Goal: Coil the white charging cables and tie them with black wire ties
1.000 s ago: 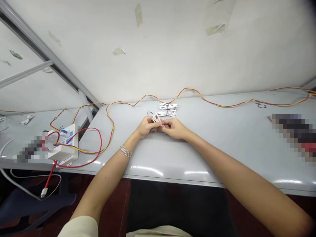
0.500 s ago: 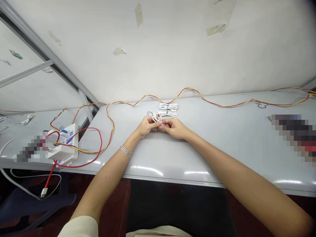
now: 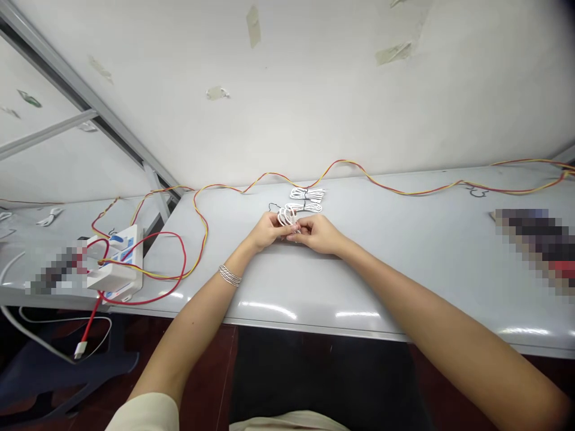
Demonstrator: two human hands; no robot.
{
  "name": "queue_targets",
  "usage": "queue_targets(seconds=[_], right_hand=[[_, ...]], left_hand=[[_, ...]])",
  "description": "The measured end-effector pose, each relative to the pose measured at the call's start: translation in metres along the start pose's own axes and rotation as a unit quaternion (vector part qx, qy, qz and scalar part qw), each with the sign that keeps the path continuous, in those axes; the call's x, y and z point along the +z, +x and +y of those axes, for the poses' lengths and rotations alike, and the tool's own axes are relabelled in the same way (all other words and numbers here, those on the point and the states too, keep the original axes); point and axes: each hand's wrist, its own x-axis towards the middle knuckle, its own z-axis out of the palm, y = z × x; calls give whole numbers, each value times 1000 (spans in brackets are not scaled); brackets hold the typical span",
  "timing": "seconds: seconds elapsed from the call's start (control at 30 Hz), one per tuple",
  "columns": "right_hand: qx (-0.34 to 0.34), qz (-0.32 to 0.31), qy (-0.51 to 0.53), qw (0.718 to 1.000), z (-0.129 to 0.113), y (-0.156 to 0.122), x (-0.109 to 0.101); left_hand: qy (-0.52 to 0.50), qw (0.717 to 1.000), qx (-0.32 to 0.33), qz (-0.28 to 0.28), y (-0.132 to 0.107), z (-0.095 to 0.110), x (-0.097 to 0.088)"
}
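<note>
**Nothing legible on the bench**

Blue markings (image 3: 117,240) on the white power strip (image 3: 114,278) are too small to read. The black pen scrawl (image 3: 477,191) on the grey table top (image 3: 404,269) forms no clear word (loops only). Two pixelated patches (image 3: 534,248) (image 3: 58,269) show nothing readable.

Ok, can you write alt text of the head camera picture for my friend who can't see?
A left hand and right hand hold a looped white cable over a pale table, near two tied white cable bundles; a red-and-yellow wire snakes behind.
</note>
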Motion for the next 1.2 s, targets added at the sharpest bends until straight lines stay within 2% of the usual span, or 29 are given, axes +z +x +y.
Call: queue_targets(seconds=[0.27,0.63,1.2], right_hand=[[11,3,-2,1000,-1,-1,3],[3,-28,29,999,-1,-1,2],[5,-11,2,1000,-2,-1,2]], left_hand=[[-15,1000,-5,8,0,3,2],[4,1000,-8,7,0,2,1],[7,1000,-7,-5,0,2,0]])
